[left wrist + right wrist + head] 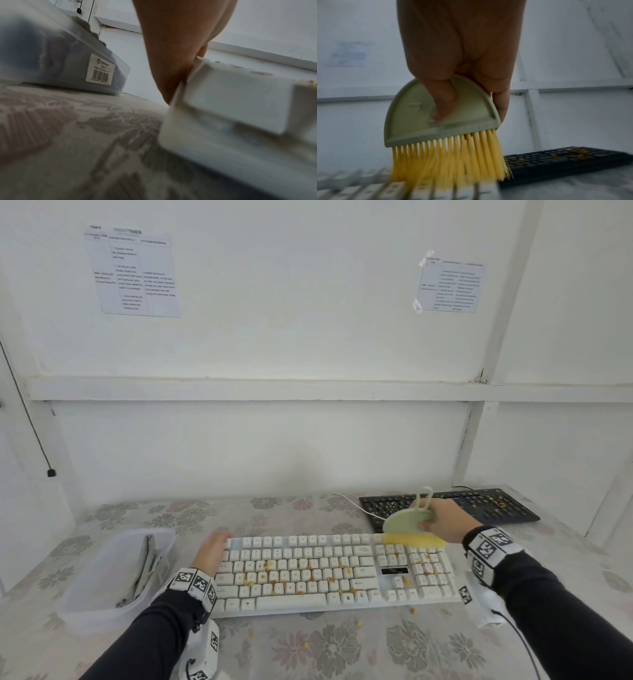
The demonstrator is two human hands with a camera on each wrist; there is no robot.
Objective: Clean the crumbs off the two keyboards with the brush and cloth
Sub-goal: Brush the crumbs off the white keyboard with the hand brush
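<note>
A white keyboard (335, 570) (231, 101) (385, 189) strewn with yellow crumbs lies across the middle of the table. My right hand (442, 522) (462, 40) grips a pale green brush (404, 523) (406, 121), thumb on its flat face. Its yellow bristles (453, 155) touch the keyboard's far right keys. My left hand (214, 549) (171, 54) rests against the keyboard's far left corner with fairly straight fingers. A black keyboard (479, 505) (565, 161), also crumbed, lies behind at the right. A grey cloth (145, 570) (34, 54) sits in the bin.
A clear plastic bin (102, 594) (106, 75) stands left of the white keyboard. Loose crumbs (412, 610) dot the flowered tablecloth (342, 652) in front. A white cable (356, 505) runs behind the keyboard. The white wall stands close behind the table.
</note>
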